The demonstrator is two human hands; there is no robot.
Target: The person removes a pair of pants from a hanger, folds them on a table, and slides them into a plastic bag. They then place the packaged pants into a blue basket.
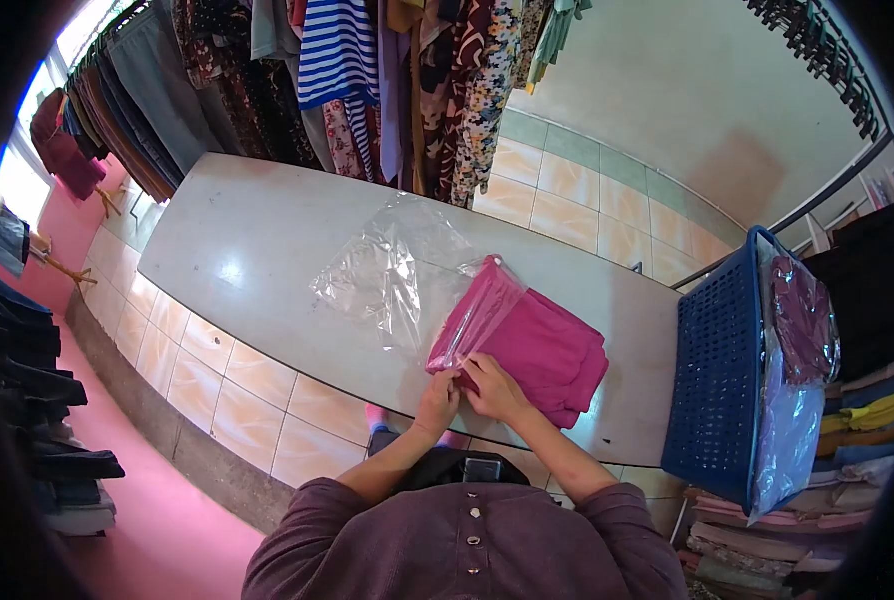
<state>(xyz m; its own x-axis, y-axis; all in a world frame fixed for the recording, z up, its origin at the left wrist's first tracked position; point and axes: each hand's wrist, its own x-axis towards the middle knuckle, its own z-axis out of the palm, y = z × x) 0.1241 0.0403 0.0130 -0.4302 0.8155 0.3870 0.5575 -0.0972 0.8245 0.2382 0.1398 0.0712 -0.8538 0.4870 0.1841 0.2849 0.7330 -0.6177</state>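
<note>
A folded pink garment (547,350) lies on the grey table, its left end inside a clear plastic bag (399,265). The rest of the bag spreads crumpled and flat to the left of the cloth. At the garment's near left corner, my left hand (437,402) pinches the edge of the bag. My right hand (494,388) is right beside it, fingers closed on the bag's edge over the pink cloth. Both hands almost touch each other. The fingertips are partly hidden, and the garment's exact kind cannot be made out.
A blue plastic basket (717,370) stands at the table's right end, with bagged clothes (805,320) against its far side. Clothes on hangers (337,60) line the table's far edge. Folded clothes (787,530) are stacked at lower right. The table (237,240) has a rounded left end.
</note>
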